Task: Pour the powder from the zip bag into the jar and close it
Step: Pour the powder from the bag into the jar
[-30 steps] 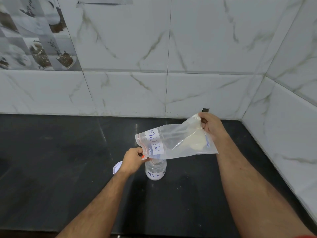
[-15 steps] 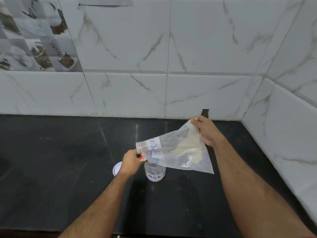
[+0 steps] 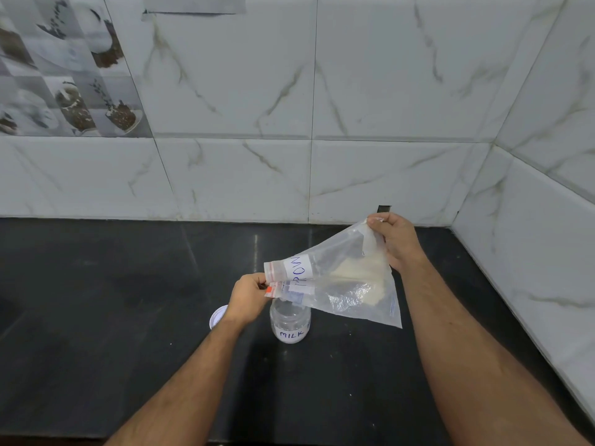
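Left hand (image 3: 248, 297) pinches zip bag (image 3: 341, 281) at its mouth, right hand (image 3: 394, 241) grips the raised bottom corner. Bag tilted, mouth just above open jar (image 3: 290, 323) mid-counter, toward right rear corner. Powder (image 3: 360, 272) sits in upper bag. Lid (image 3: 218, 316) beside jar's left.

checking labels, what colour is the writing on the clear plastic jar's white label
Blue handwriting on the clear plastic jar, reading "MILK", in the head view.
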Demonstrator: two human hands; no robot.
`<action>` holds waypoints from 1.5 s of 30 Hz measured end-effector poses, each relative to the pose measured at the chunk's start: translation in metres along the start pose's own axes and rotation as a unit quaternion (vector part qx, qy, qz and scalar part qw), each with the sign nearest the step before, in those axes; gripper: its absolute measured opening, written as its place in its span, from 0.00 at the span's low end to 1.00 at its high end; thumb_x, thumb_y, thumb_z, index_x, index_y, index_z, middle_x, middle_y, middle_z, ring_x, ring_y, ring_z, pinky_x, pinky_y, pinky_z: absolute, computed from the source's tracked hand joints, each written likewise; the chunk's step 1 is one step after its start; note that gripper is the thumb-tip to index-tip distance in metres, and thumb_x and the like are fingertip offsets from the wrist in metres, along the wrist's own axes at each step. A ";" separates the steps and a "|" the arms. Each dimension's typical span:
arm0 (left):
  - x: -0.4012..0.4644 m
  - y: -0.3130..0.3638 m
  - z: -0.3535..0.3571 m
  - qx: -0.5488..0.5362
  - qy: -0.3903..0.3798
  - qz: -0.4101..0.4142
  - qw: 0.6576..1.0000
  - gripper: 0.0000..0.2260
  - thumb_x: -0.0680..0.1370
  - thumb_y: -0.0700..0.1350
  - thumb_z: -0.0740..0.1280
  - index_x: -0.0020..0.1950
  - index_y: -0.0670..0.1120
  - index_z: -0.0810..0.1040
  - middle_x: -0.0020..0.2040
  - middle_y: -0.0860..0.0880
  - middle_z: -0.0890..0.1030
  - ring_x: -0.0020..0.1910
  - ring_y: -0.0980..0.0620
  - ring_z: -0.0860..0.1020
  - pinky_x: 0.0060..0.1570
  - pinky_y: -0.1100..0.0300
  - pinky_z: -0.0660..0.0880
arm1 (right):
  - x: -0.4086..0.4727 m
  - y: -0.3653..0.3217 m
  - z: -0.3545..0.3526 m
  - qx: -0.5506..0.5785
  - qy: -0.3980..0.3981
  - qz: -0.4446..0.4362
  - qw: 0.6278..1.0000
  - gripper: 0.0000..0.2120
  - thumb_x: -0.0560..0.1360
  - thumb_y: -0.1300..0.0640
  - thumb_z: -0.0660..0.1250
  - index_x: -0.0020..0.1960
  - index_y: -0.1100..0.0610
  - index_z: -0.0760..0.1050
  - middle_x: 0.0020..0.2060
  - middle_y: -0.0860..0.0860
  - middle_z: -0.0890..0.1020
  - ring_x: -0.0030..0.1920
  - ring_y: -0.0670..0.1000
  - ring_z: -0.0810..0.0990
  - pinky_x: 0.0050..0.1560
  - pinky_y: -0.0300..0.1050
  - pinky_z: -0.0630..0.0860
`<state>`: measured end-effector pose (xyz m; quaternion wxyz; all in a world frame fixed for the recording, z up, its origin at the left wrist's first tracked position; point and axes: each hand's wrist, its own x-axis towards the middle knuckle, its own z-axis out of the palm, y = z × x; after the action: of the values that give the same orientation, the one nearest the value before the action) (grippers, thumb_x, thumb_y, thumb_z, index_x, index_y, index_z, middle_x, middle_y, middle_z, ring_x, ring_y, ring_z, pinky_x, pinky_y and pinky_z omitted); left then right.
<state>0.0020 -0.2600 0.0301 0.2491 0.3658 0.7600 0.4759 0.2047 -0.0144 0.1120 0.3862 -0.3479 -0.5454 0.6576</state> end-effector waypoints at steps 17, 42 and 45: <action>0.032 0.069 -0.028 0.014 0.014 0.055 0.998 0.03 0.69 0.39 0.69 0.38 0.41 0.83 0.35 0.43 0.83 0.35 0.52 0.73 0.39 0.55 0.73 | 0.011 -0.023 -0.017 0.018 -0.040 0.073 0.996 0.03 0.78 0.61 0.70 0.50 0.60 0.82 0.48 0.56 0.84 0.48 0.55 0.83 0.55 0.55 0.79; 0.038 0.129 0.001 -0.339 0.144 -0.012 0.930 0.10 0.80 0.37 0.66 0.39 0.44 0.76 0.33 0.49 0.80 0.29 0.55 0.78 0.29 0.63 0.77 | -0.028 -0.007 -0.005 0.242 -0.041 0.072 0.967 0.15 0.83 0.52 0.60 0.62 0.60 0.78 0.54 0.57 0.86 0.55 0.58 0.85 0.58 0.58 0.79; 0.036 0.126 0.000 -0.337 0.148 -0.013 0.930 0.10 0.79 0.34 0.66 0.40 0.44 0.77 0.34 0.48 0.79 0.31 0.53 0.77 0.30 0.63 0.78 | -0.030 -0.009 -0.003 0.176 -0.024 0.023 0.984 0.09 0.81 0.61 0.65 0.59 0.60 0.79 0.51 0.57 0.87 0.50 0.57 0.86 0.55 0.56 0.81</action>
<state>0.0204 -0.1961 0.1427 0.2487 0.1753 0.5878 0.7497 0.2224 -0.0387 0.1215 0.4131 -0.2712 -0.4223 0.7599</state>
